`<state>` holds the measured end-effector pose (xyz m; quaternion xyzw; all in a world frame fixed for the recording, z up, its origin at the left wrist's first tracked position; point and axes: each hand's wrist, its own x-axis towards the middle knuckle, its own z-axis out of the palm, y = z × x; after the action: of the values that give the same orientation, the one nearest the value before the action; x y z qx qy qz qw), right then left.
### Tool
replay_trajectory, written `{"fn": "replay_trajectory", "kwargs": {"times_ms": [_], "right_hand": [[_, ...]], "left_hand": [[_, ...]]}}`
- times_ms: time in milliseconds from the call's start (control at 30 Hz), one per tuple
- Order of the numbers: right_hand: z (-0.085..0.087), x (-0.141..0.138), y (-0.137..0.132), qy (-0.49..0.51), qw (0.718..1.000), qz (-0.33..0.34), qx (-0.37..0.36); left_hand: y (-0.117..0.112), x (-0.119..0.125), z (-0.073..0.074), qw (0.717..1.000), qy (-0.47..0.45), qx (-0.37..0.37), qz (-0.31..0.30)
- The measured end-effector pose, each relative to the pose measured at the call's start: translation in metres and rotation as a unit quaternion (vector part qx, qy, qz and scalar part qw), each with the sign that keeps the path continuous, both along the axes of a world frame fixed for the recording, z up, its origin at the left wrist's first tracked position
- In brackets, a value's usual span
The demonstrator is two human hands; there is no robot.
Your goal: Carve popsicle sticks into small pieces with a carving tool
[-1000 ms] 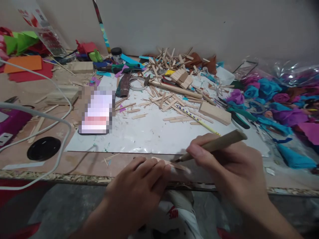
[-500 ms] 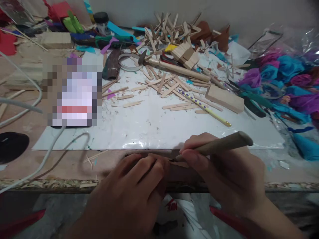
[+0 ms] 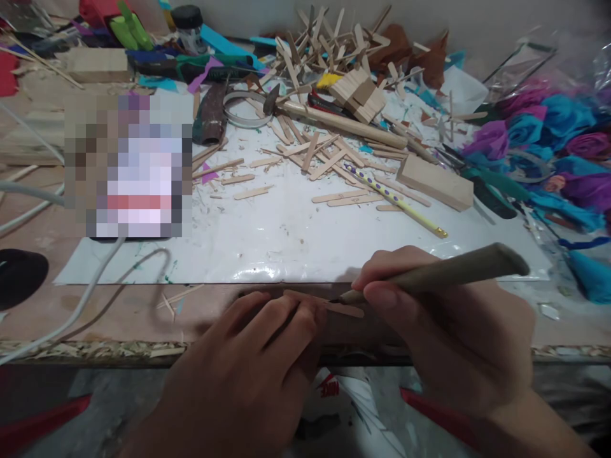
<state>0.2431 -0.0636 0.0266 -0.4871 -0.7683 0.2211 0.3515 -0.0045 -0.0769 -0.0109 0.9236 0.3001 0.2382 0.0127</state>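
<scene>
My left hand (image 3: pixel 252 356) is closed at the table's front edge, its bent fingers pressing a popsicle stick (image 3: pixel 351 311) down. One end of that stick sticks out to the right of the fingers. Beneath it lies a dark flat block (image 3: pixel 358 334), mostly hidden by my hands. My right hand (image 3: pixel 453 337) is wrapped round the thick greenish-brown handle of a carving knife (image 3: pixel 463 264). Its thin dark tip meets the popsicle stick close to my left fingertips; the exact contact is hard to see.
Behind my hands lies a white sheet (image 3: pixel 277 248) with loose popsicle sticks (image 3: pixel 329 159), a yellow pencil (image 3: pixel 396 200), a wooden block (image 3: pixel 436 182) and a hammer (image 3: pixel 338 124). A blurred phone (image 3: pixel 143 172) and white cable (image 3: pixel 90 292) sit left. Crepe-paper flowers (image 3: pixel 568 127) crowd the right.
My right hand has moved right with the knife, whose handle now tilts lower, uncovering more of the popsicle stick. The left hand stays nearly in place. The camera view has shifted slightly.
</scene>
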Motion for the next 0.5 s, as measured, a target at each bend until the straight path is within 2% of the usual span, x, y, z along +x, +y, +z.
{"fn": "replay_trajectory", "kwargs": {"times_ms": [333, 500], "right_hand": [[-0.006, 0.0026, -0.0032, -0.017, 1.0, 0.001, -0.011], [-0.0031, -0.0012, -0.0026, -0.008, 0.999, 0.036, -0.019]], "left_hand": [[-0.001, 0.0018, 0.0018, 1.0, -0.004, 0.0, 0.008], [-0.0016, 0.0025, 0.0027, 1.0, 0.0, -0.005, 0.008]]}}
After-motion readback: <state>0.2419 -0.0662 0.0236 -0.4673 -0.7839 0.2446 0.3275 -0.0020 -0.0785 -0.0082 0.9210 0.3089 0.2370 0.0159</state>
